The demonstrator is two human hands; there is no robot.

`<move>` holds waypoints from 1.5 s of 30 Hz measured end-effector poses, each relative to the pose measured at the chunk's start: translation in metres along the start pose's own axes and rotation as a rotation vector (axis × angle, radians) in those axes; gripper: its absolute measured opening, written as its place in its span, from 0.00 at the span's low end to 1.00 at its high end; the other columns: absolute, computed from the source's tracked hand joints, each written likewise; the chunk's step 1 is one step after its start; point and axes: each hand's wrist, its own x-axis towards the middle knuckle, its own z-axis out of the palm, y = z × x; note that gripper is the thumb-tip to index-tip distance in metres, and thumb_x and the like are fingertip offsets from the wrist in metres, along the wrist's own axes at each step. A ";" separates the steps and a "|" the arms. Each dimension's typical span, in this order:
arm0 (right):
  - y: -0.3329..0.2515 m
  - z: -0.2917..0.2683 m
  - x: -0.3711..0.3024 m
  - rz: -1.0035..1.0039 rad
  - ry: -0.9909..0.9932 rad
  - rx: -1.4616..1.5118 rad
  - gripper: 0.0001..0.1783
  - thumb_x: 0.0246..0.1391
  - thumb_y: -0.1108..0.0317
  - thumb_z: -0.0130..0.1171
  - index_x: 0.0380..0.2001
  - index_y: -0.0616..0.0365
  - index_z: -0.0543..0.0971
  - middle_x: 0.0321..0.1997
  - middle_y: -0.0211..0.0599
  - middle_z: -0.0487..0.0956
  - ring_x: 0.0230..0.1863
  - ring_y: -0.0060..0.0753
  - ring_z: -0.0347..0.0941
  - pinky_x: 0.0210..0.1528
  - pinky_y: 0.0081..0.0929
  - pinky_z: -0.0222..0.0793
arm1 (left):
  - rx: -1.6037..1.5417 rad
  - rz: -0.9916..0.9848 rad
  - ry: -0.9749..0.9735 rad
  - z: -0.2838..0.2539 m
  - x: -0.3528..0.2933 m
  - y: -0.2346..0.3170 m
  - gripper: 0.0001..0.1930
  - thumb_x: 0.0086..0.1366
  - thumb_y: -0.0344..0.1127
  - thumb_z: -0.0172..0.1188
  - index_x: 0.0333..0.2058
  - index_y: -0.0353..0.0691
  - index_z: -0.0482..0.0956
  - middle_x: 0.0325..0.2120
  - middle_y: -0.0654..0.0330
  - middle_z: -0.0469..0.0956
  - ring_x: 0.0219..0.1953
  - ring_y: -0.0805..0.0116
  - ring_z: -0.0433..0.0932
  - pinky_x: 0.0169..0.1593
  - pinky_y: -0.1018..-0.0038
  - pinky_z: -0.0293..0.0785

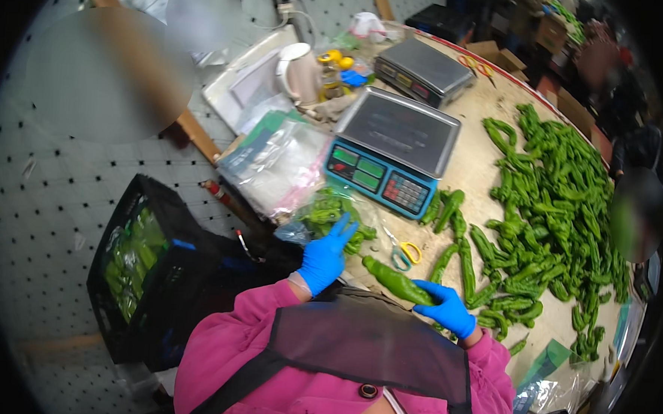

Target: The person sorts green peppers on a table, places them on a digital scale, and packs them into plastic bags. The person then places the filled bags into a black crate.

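My right hand (pixel 446 310), in a blue glove, is closed round the stem end of a long green pepper (pixel 396 281). The pepper points left over the table's near edge. My left hand (pixel 324 260), also blue-gloved, has its fingers stretched out and apart at the near edge of a clear plastic bag (pixel 293 231). Green peppers (pixel 330 213) lie in that bag; whether the fingertips touch it I cannot tell. Between my hands lie scissors (pixel 404 254) with yellow and teal handles. A large heap of green peppers (pixel 552 211) covers the right side of the table.
A blue scale (pixel 377 185) with a steel plate stands beyond the bag, a second scale (pixel 425 68) behind it. Flat plastic bags (pixel 274 163) and a pale jug (pixel 299 76) are at the left. A black crate (pixel 152 190) with bagged peppers stands beside me.
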 end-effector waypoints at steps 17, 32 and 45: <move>0.026 0.161 0.207 -0.615 -0.015 -0.849 0.30 0.51 0.61 0.54 0.58 0.60 0.68 0.43 0.52 0.75 0.41 0.54 0.74 0.40 0.49 0.70 | -0.045 0.158 -0.098 -0.023 -0.038 -0.015 0.41 0.50 0.22 0.52 0.67 0.45 0.58 0.42 0.43 0.79 0.22 0.44 0.76 0.25 0.55 0.71; 0.014 0.174 0.133 -0.069 0.812 -0.858 0.62 0.39 0.40 0.67 0.69 0.62 0.50 0.72 0.66 0.41 0.73 0.67 0.36 0.68 0.66 0.32 | 0.121 0.674 -0.106 -0.073 -0.023 -0.030 0.38 0.50 0.21 0.53 0.62 0.58 0.68 0.58 0.59 0.72 0.20 0.59 0.78 0.23 0.68 0.74; 0.061 0.200 0.081 -0.049 0.885 -0.726 0.62 0.39 0.51 0.73 0.70 0.59 0.47 0.71 0.67 0.45 0.71 0.68 0.44 0.69 0.54 0.46 | -0.693 -0.443 0.076 0.066 -0.119 -0.086 0.39 0.49 0.37 0.74 0.57 0.34 0.63 0.50 0.47 0.69 0.52 0.62 0.69 0.48 0.70 0.71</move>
